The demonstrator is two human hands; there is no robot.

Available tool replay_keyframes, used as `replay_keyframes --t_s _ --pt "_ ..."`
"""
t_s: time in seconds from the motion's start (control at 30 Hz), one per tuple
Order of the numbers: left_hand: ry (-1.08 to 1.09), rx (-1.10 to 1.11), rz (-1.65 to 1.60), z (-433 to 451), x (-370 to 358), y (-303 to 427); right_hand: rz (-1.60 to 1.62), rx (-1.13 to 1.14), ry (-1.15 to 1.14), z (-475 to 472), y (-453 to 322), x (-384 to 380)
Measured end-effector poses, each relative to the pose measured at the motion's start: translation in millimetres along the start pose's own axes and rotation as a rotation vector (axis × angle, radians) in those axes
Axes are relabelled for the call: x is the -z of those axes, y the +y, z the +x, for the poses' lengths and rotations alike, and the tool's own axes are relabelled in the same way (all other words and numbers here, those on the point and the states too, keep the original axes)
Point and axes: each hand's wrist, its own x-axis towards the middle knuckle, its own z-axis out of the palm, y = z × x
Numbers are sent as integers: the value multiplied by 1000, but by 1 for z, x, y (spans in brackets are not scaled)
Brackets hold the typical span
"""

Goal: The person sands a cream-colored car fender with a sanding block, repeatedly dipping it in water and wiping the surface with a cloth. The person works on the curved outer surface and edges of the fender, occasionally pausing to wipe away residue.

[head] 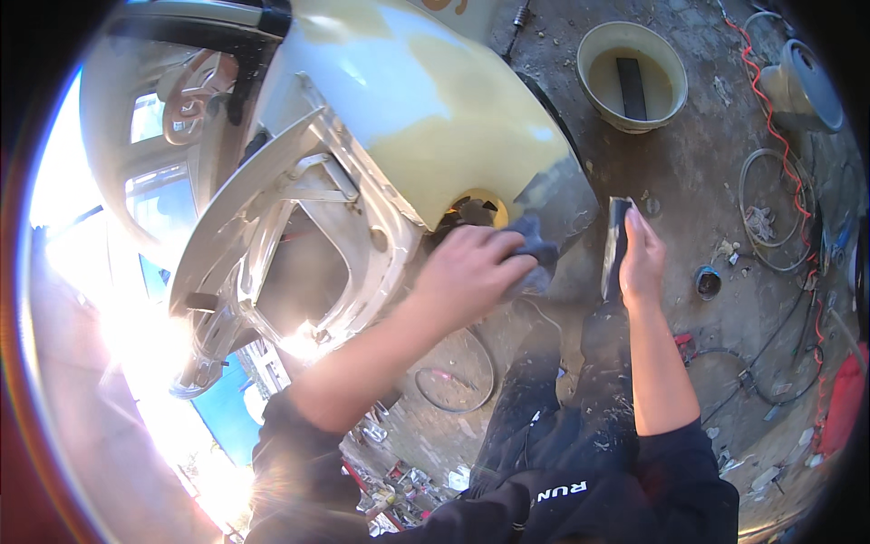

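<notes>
My left hand [469,272] is closed around a grey-blue cloth [533,255] beside the lower edge of a car's rear body panel [469,115]. Patches of yellowish filler and a dull grey area cover that panel, and a round opening with a yellow rim [499,207] lies just beyond my fingers. In my right hand [642,258], to the right of the panel's corner, a dark flat sanding block [615,248] is held on edge. Its outer face looks pale.
A bucket of murky water [584,88] with a dark bar [631,88] in it stands beyond my right hand. An open car tailgate or door frame [401,251] is at left. A red coiled hose [771,126], a grey lidded bucket [781,88] and cables lie at right.
</notes>
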Motion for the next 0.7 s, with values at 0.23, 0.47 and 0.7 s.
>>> replay_keyframes --t_s 0.23,0.47,0.7 --pt "231 285 292 9 124 -48 -323 421 -132 -15 -55 -137" --pt "662 82 304 26 110 -73 -187 449 39 -49 2 -117" --pt "207 73 224 27 66 -70 28 304 25 -32 -6 -91"
